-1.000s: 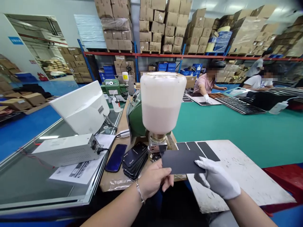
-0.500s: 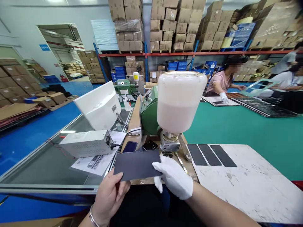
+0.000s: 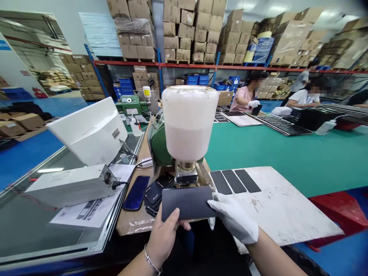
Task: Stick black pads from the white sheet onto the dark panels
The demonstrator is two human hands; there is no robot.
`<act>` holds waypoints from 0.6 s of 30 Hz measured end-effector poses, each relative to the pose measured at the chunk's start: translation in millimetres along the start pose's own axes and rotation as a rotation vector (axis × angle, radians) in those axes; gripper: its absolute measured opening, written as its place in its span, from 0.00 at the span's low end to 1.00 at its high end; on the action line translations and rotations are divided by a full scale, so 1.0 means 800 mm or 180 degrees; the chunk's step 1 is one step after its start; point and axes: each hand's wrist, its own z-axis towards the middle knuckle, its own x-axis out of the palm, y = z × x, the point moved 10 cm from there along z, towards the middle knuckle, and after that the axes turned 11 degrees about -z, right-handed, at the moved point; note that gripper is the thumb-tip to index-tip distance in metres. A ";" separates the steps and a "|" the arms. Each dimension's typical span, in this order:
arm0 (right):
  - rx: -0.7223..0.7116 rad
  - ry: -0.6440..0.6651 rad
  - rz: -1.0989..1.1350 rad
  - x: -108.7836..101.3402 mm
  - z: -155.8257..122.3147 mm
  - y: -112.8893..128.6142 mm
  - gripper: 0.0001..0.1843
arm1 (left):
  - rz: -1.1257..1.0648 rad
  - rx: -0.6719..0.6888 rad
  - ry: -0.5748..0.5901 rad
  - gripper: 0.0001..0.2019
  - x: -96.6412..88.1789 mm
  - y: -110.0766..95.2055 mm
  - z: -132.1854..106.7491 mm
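Note:
A flat black rectangular piece [image 3: 188,201] is held level between both of my hands, just in front of the machine's metal roller head [image 3: 186,176]. My bare left hand [image 3: 169,234] pinches its lower left side, thumb on top. My right hand [image 3: 237,218], in a white glove, grips its right end between thumb and fingers. Above the head stands a translucent bottle [image 3: 189,122], partly filled with pale liquid. Left of the piece lies a stack of black cut pieces [image 3: 158,189], and beside it a dark smartphone [image 3: 137,193].
Three black strips [image 3: 234,181] lie on a stained white board [image 3: 281,207] at right. A monitor [image 3: 92,128] and a grey metal box [image 3: 73,184] stand at left. Beyond the green table [image 3: 287,153] sit co-workers, one in a pink top [image 3: 243,99]. A red stool [image 3: 339,214] is at right.
My view has turned right, so the surroundings have shifted left. The black piece remains in both hands; the stack and phone show more fully. A co-worker's gloved hand has lifted a dark piece.

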 end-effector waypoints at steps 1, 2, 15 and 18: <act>0.0004 -0.0111 0.0094 -0.006 0.001 -0.002 0.13 | -0.0075 0.0000 -0.0015 0.11 0.006 0.002 0.002; 0.0022 -0.0188 0.0221 -0.011 0.003 -0.005 0.14 | -0.0136 -0.0005 -0.0013 0.11 0.013 0.004 0.004; -0.0111 0.0438 0.0846 0.085 0.044 0.027 0.15 | -0.0431 0.0340 -0.0725 0.08 -0.044 -0.075 -0.030; -0.0226 0.0754 0.0702 0.124 0.053 0.043 0.14 | -0.0155 0.0616 -0.0967 0.08 -0.071 -0.102 -0.046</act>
